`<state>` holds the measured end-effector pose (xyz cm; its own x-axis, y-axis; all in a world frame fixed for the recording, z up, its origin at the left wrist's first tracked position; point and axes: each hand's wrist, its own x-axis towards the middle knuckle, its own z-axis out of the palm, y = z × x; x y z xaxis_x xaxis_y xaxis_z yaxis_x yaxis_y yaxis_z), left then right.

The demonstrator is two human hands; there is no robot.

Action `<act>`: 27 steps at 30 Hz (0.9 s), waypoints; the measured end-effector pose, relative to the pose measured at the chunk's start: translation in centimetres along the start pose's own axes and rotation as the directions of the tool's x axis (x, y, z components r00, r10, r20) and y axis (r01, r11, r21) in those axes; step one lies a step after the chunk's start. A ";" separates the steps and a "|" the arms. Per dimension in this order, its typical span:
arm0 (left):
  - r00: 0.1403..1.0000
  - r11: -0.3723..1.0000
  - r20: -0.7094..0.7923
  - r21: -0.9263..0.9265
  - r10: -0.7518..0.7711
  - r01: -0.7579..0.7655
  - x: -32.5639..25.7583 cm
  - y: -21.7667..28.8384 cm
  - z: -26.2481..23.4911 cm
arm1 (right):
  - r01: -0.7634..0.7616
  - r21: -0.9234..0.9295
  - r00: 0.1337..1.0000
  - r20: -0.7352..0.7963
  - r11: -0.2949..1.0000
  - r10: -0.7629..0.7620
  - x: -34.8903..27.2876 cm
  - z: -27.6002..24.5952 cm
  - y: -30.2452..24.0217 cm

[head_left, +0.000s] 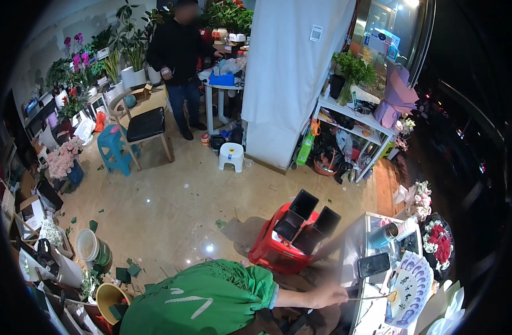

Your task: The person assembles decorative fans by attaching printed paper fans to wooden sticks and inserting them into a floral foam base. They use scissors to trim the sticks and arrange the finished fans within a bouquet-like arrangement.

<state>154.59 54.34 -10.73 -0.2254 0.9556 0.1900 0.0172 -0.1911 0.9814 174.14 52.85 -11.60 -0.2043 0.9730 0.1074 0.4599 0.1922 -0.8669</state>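
From the green sleeve at the lower edge my left forearm reaches to the right. The fingers of my left hand (326, 296) are closed on a thin stick (367, 298). Its small gold tip (392, 296) lies over a fan of bluish-purple banknotes (421, 268) set around a pale, lettered middle. This fan lies on the white counter (358, 321). Beside it are a dark phone (374, 266) and a bluish metal cup (383, 235). My right hand does not show.
A red stool (267, 254) bears several black boxes (289, 223) left of the counter. A red-and-white bouquet (439, 244) stands at the counter's right. Buckets (94, 248) line the left. A chair (146, 125) and a person in dark clothes (180, 56) are farther back.
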 end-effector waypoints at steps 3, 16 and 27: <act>0.999 0.997 -0.029 -0.067 0.039 -0.041 0.0 -0.4 0.5 | -0.012 0.034 0.999 0.040 0.999 0.011 -0.7 -1.7 0.3; 0.985 0.987 0.143 -0.139 0.095 -0.075 -1.4 0.9 2.6 | 0.027 0.367 0.984 0.156 0.930 -0.090 1.3 -1.7 -3.5; 0.985 0.962 0.143 -0.268 0.097 -0.055 -1.7 1.8 3.3 | 0.005 0.264 0.998 0.056 0.964 -0.021 2.5 -0.8 -4.7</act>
<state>158.24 53.11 -9.24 -0.0810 0.9548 0.2859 -0.2323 -0.2970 0.9262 172.17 54.47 -6.81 -0.2615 0.9602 0.0982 0.2141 0.1569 -0.9641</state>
